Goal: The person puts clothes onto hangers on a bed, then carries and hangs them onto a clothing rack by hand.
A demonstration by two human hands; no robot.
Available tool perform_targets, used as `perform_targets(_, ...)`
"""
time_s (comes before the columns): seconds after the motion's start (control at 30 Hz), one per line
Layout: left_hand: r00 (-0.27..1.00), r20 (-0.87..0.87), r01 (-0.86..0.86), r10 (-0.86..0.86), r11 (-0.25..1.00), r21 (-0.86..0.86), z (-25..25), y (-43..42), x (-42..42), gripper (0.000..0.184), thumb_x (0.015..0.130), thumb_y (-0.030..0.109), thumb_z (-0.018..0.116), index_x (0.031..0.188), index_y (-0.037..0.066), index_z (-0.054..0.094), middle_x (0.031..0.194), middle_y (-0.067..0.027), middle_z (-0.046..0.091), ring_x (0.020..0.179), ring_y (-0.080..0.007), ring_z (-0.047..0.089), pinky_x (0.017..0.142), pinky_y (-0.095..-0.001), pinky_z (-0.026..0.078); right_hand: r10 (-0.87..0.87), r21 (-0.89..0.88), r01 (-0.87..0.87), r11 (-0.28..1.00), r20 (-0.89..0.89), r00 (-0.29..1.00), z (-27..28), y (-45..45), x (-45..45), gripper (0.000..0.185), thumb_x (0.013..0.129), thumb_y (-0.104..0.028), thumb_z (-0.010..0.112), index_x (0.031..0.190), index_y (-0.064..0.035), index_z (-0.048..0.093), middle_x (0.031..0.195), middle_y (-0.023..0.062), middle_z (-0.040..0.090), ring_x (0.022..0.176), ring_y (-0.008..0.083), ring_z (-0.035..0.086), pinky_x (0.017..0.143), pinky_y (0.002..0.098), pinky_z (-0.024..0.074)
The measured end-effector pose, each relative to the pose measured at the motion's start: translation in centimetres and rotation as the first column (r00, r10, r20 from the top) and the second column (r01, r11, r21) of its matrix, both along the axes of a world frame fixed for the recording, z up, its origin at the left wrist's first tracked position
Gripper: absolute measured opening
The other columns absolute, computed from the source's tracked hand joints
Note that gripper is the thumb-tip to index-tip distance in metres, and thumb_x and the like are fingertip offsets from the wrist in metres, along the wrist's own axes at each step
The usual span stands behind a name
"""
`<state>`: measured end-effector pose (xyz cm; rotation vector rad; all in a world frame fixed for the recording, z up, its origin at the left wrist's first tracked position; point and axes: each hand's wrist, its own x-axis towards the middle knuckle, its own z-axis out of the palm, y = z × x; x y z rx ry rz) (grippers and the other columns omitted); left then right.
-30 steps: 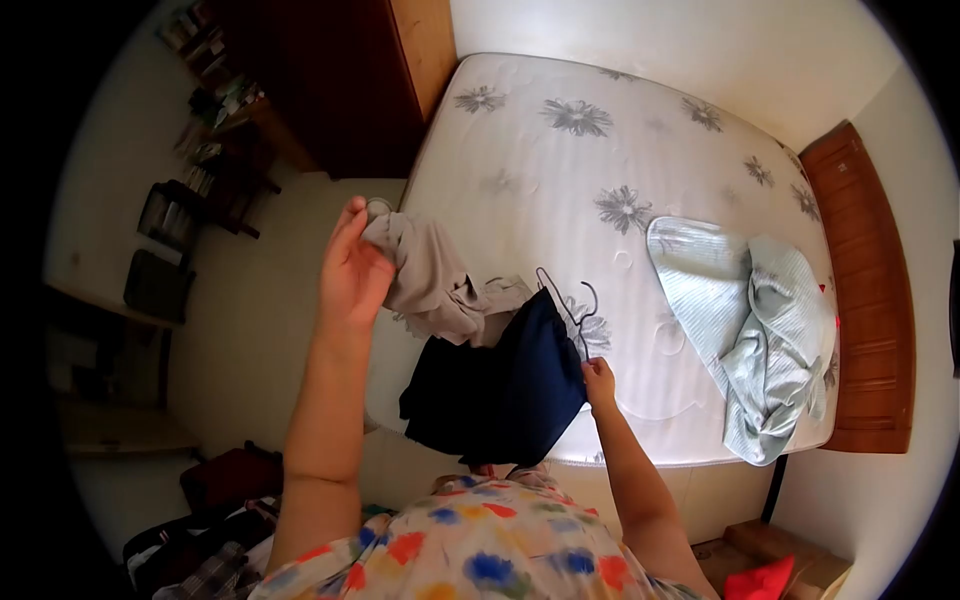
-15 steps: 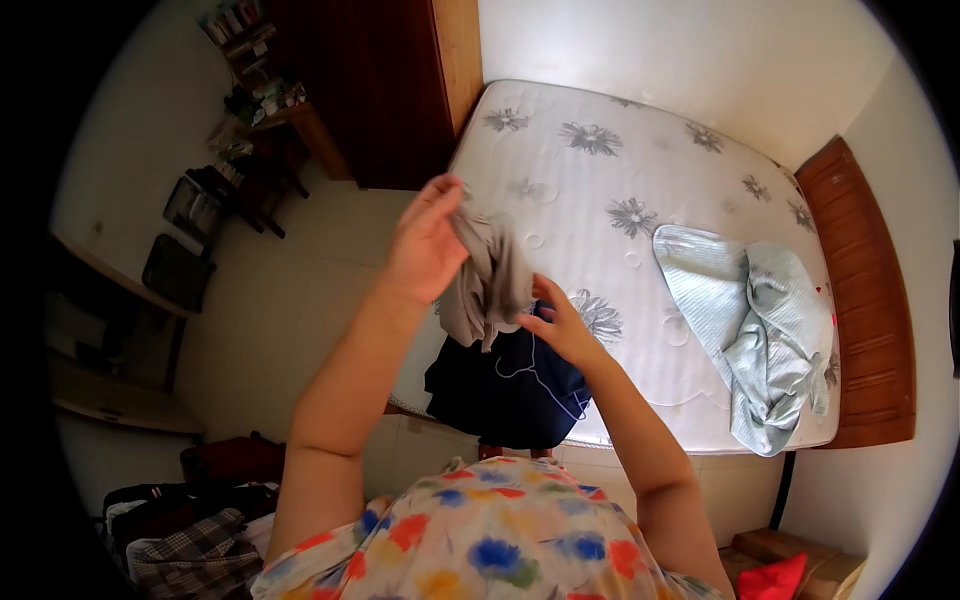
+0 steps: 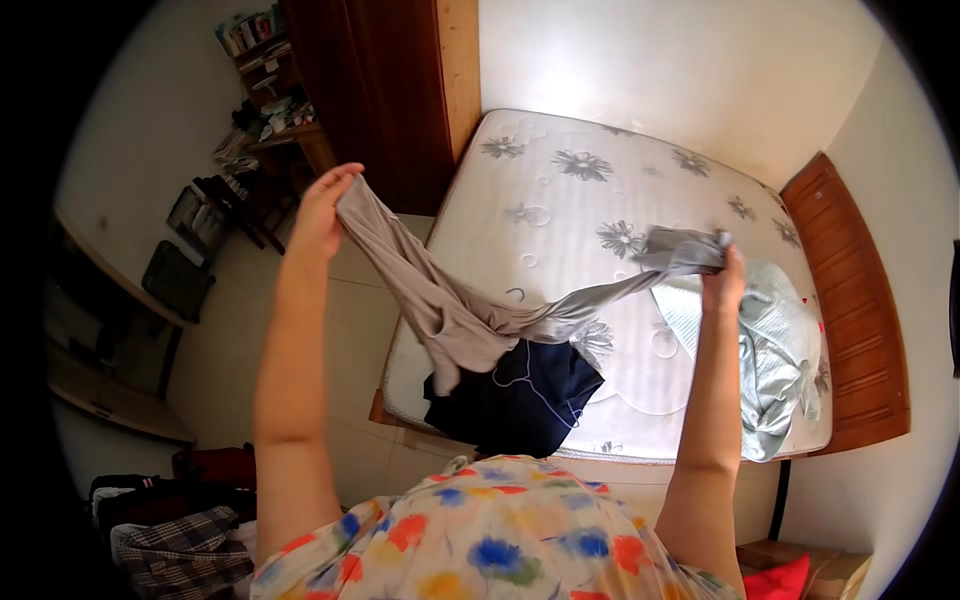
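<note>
A grey-brown garment (image 3: pixel 465 320) is stretched in the air between my hands, sagging in the middle over the near edge of the mattress. I cannot make out what kind of garment it is. One end is gripped by my left hand (image 3: pixel 325 205), raised over the floor on the left. The bunched other end is closed in my right hand (image 3: pixel 728 278), above the right part of the mattress. Below the garment lies dark navy clothing (image 3: pixel 515 415), with a thin light-coloured clothes hanger (image 3: pixel 548 400) on top.
The bare mattress (image 3: pixel 560 230) has grey flower prints. A crumpled pale green blanket (image 3: pixel 775 350) lies near the wooden headboard (image 3: pixel 850 310). A dark wardrobe (image 3: pixel 370 100) stands at the back left. Piled clothes (image 3: pixel 180 550) are at the lower left, and a red item (image 3: pixel 780 578) is at the lower right.
My hands have moved wide apart, the left one leftward and the right one rightward and up. The bunched garment is now drawn out into a long span.
</note>
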<state>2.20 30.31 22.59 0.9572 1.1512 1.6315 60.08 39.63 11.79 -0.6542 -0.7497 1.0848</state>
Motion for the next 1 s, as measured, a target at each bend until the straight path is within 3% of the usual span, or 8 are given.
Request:
perform_targets(0.13, 0.998, -0.020, -0.052, 0.053, 0.998, 0.040, 3.4, 0.8, -0.8, 0.023, 0.095, 0.012, 0.044, 0.109, 0.007, 0.061, 0.101, -0.0022, 0.063, 0.091, -0.0135, 0.060, 0.080, -0.0273, 0.048, -0.423, -0.205, 0.424, 0.882, 0.050, 0.905, 1.3, -1.7, 4.4, 0.062, 0.092, -0.027, 0.053, 0.141, -0.0035, 0.022, 0.132, 0.0129, 0.045, 0.116, 0.0250, 0.049, 0.095, 0.0400, 0.0401)
perform_targets(0.57, 0.970, -0.074, 0.239, -0.231, 0.962, 0.133, 6.5, 3.4, 7.3, 0.018, 0.089, 0.010, 0.055, 0.105, 0.004, 0.063, 0.099, -0.0034, 0.064, 0.090, -0.0124, 0.061, 0.080, -0.0264, 0.049, -0.119, -0.230, 0.276, 0.933, 0.525, 0.842, -2.5, -3.4, 3.9, 0.037, 0.092, -0.027, 0.053, 0.115, 0.0027, 0.051, 0.110, 0.0094, 0.057, 0.101, 0.0178, 0.052, 0.092, 0.0290, 0.0373)
perform_targets(0.63, 0.963, -0.065, 0.269, -0.263, 0.957, 0.111, 6.9, 3.0, 8.5, 0.018, 0.089, 0.010, 0.056, 0.104, 0.004, 0.063, 0.098, -0.0034, 0.064, 0.089, -0.0124, 0.061, 0.079, -0.0265, 0.050, 0.135, -0.289, 0.157, 0.944, 0.775, 0.617, -3.0, -2.7, 4.1, 0.034, 0.089, -0.030, 0.056, 0.104, -0.0005, 0.059, 0.099, 0.0110, 0.061, 0.093, 0.0192, 0.056, 0.085, 0.0317, 0.0420)
perform_targets(0.7, 0.935, -0.078, 0.354, -0.346, 0.928, 0.116, 7.5, 2.3, 9.9, 0.017, 0.088, 0.010, 0.056, 0.102, 0.004, 0.064, 0.097, -0.0035, 0.064, 0.088, -0.0124, 0.061, 0.078, -0.0266, 0.050, 0.374, -0.395, 0.121, 0.910, 0.913, 0.164, -3.1, -1.9, 3.6, 0.032, 0.087, -0.032, 0.059, 0.099, -0.0021, 0.062, 0.092, 0.0112, 0.063, 0.087, 0.0196, 0.058, 0.080, 0.0332, 0.0448)
perform_targets(0.77, 0.902, -0.109, 0.429, -0.418, 0.895, 0.117, 8.1, 1.6, 11.6, 0.016, 0.087, 0.009, 0.057, 0.101, 0.004, 0.064, 0.096, -0.0035, 0.064, 0.088, -0.0123, 0.061, 0.078, -0.0264, 0.050, 0.086, -0.081, 0.105, 0.991, 0.995, -0.046, -2.4, -2.9, -0.3, 0.028, 0.084, -0.030, 0.064, 0.091, -0.0025, 0.064, 0.084, 0.0111, 0.062, 0.080, 0.0203, 0.060, 0.075, 0.0345, 0.0470)
perform_targets(0.83, 0.864, -0.158, 0.497, -0.479, 0.860, 0.112, 8.5, 0.9, 13.8, 0.016, 0.087, 0.009, 0.057, 0.100, 0.003, 0.064, 0.096, -0.0035, 0.064, 0.087, -0.0122, 0.061, 0.077, -0.0260, 0.050, 0.101, -0.075, -0.105, 0.992, 0.957, 0.272, 0.1, -3.8, -6.0, 0.029, 0.081, -0.026, 0.069, 0.097, -0.0026, 0.063, 0.092, 0.0093, 0.063, 0.089, 0.0208, 0.059, 0.078, 0.0343, 0.0467)
perform_targets(0.87, 0.838, -0.204, 0.530, -0.506, 0.843, 0.089, 8.7, 0.5, 14.8, 0.016, 0.086, 0.009, 0.057, 0.099, 0.003, 0.064, 0.096, -0.0035, 0.064, 0.087, -0.0114, 0.061, 0.077, -0.0255, 0.050, 0.292, -0.141, -0.318, 0.937, 0.816, 0.498, 0.7, -4.4, -9.2, 0.039, 0.079, -0.021, 0.071, 0.112, -0.0060, 0.058, 0.107, 0.0092, 0.061, 0.103, 0.0217, 0.055, 0.085, 0.0333, 0.0450)
perform_targets(1.0, 0.776, -0.276, 0.603, -0.568, 0.796, 0.059, 8.7, -0.9, 17.0, 0.015, 0.086, 0.010, 0.058, 0.098, 0.003, 0.064, 0.094, -0.0035, 0.064, 0.085, -0.0106, 0.061, 0.076, -0.0246, 0.050, 0.262, -0.001, -0.604, 0.797, 0.902, 0.344, 3.2, -7.3, -17.1, 0.061, 0.077, -0.021, 0.073, 0.130, -0.0094, 0.044, 0.121, 0.0113, 0.055, 0.112, 0.0221, 0.049, 0.093, 0.0333, 0.0408)
